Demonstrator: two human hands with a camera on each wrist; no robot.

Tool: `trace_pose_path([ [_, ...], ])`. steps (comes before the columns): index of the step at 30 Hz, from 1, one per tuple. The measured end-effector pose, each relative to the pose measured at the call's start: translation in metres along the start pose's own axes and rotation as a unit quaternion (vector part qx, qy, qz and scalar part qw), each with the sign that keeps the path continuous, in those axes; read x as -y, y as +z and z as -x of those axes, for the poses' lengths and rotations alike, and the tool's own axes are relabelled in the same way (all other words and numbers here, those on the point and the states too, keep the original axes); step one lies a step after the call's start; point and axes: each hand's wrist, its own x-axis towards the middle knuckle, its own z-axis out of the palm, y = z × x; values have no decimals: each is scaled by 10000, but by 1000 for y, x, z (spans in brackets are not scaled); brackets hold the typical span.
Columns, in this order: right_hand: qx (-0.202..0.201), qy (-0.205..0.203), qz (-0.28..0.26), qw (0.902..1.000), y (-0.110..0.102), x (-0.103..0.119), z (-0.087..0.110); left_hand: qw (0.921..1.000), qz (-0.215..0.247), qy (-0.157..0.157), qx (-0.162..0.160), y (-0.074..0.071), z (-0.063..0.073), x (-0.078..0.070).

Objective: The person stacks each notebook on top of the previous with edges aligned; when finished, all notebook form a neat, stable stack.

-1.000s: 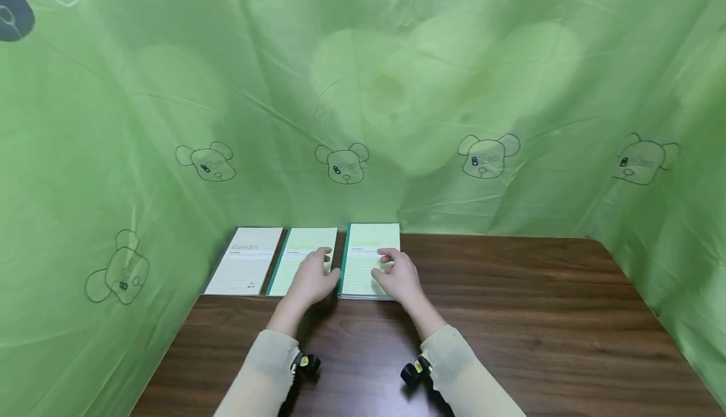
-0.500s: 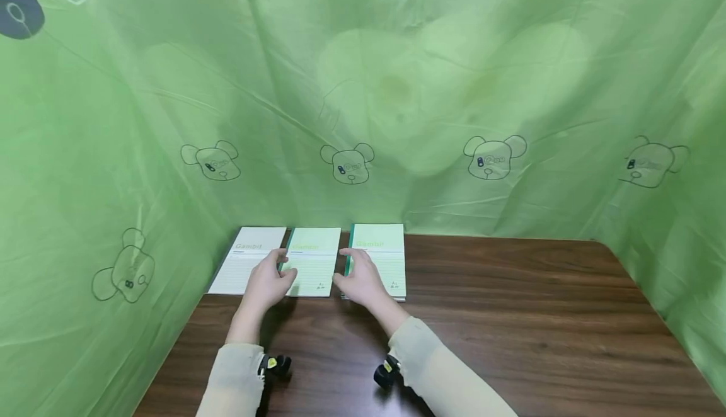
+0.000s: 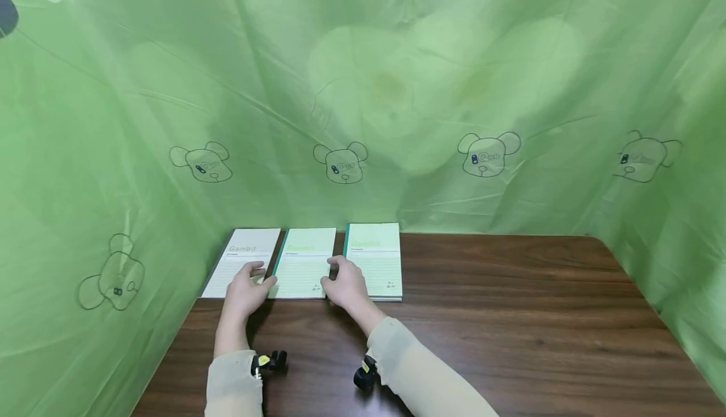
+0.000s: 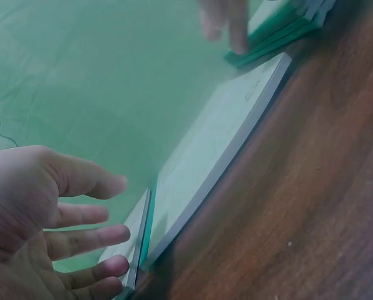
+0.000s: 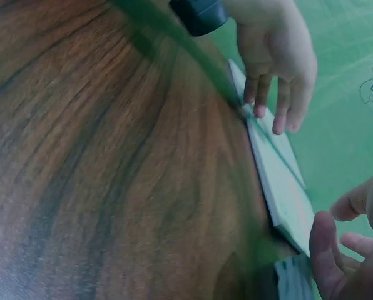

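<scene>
Three piles of notebooks lie side by side along the table's far left. A white notebook (image 3: 244,254) marked "Gambit" is leftmost, a green-spined notebook (image 3: 306,262) lies in the middle, and a stack of green-spined notebooks (image 3: 374,262) sits on the right. My left hand (image 3: 245,292), fingers spread and loosely bent, hovers at the middle notebook's left side, overlapping the white one. In the left wrist view this hand (image 4: 42,225) has nothing between thumb and fingers. My right hand (image 3: 347,285) is at the middle notebook's right edge, beside the stack; its thumb and fingers stand apart.
A brown wood-grain table (image 3: 510,316) stretches to the right and toward me. Green curtain fabric (image 3: 425,102) with bear drawings hangs right behind the notebooks and along both sides. Each wrist carries a small black camera (image 3: 365,373).
Both hands have moved left: the left from the middle notebook toward the white one, the right from the stack to the middle notebook's right edge. The notebooks stay in their row.
</scene>
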Motion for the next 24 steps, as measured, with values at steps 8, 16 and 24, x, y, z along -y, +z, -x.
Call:
trace_pose_path([
  [8, 140, 47, 370, 9992, 6, -8, -1, 9997, -198, 70, 153, 6, -6, -1],
  [16, 288, -29, 954, 9950, 5, -10, -4, 9998, -92, 8, 197, 8, -5, -4],
  [24, 289, -52, 721, 9970, 5, -11, -3, 9946, 913, -487, -103, 13, -7, -5],
])
